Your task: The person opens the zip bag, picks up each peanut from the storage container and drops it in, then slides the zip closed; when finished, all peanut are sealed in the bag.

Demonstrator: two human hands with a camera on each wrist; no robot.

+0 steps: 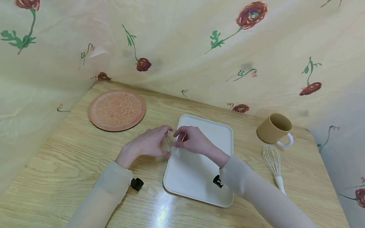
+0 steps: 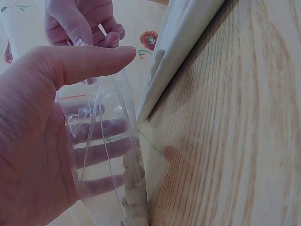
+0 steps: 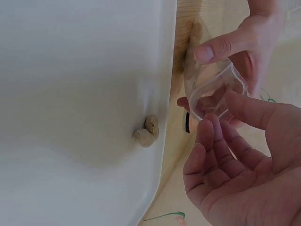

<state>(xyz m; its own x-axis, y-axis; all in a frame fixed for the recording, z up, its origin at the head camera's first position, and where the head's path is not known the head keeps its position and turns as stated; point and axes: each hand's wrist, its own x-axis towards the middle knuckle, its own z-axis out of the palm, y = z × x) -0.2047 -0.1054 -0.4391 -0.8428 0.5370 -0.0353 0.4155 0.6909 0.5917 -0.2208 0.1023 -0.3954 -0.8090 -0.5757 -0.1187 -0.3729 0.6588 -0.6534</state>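
Your left hand (image 1: 145, 143) grips a clear resealable bag (image 2: 106, 162) of unshelled peanuts (image 2: 134, 186) at the white tray's (image 1: 194, 179) left edge. Your right hand (image 1: 194, 140), fingers curled, meets its mouth; pinching, cannot tell. One loose peanut (image 3: 146, 134): on tray, left side. Right: whisk (image 1: 272, 162). Far right: tan mug (image 1: 269, 131). Far left: round placemat (image 1: 117, 110).

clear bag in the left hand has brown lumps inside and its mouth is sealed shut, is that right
Not quite: the clear bag's mouth is open, as the right wrist view shows. The rest holds: it is in the left hand with brown lumps inside.
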